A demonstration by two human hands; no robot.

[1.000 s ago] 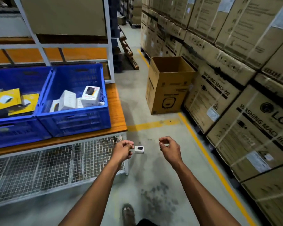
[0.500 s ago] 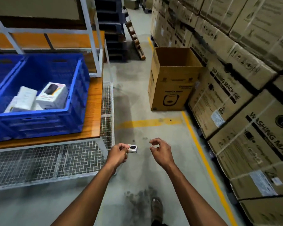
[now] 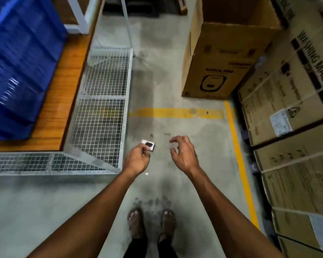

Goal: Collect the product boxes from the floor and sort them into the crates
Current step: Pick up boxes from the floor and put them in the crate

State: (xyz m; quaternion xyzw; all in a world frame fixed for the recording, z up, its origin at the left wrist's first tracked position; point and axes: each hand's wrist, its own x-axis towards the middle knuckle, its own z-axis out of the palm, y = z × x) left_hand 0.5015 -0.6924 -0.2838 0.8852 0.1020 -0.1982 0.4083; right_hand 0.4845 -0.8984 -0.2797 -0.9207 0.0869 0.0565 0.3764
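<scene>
A small white product box (image 3: 148, 145) with a black print lies on the concrete floor, just past the corner of the table. My left hand (image 3: 138, 159) hangs in front of me with its fingers curled. Its fingertips overlap the box's near corner in the view, and it holds nothing that I can see. To the right of the box, my right hand (image 3: 183, 153) hangs with its fingers spread and loosely bent, and it is empty. A blue crate (image 3: 21, 67) stands on the wooden table top (image 3: 63, 94) at the left, blurred, with its inside hidden.
The table has a wire-mesh lower shelf (image 3: 99, 116). An open cardboard carton (image 3: 226, 58) stands on the floor ahead right. Stacked washing machine cartons (image 3: 295, 127) line the right side behind a yellow floor line (image 3: 239, 155). My feet (image 3: 151, 224) are below.
I have stepped forward and the camera has tilted down, so the crates' contents have left the view. The box on the floor is nearer, and both hands are still out in front.
</scene>
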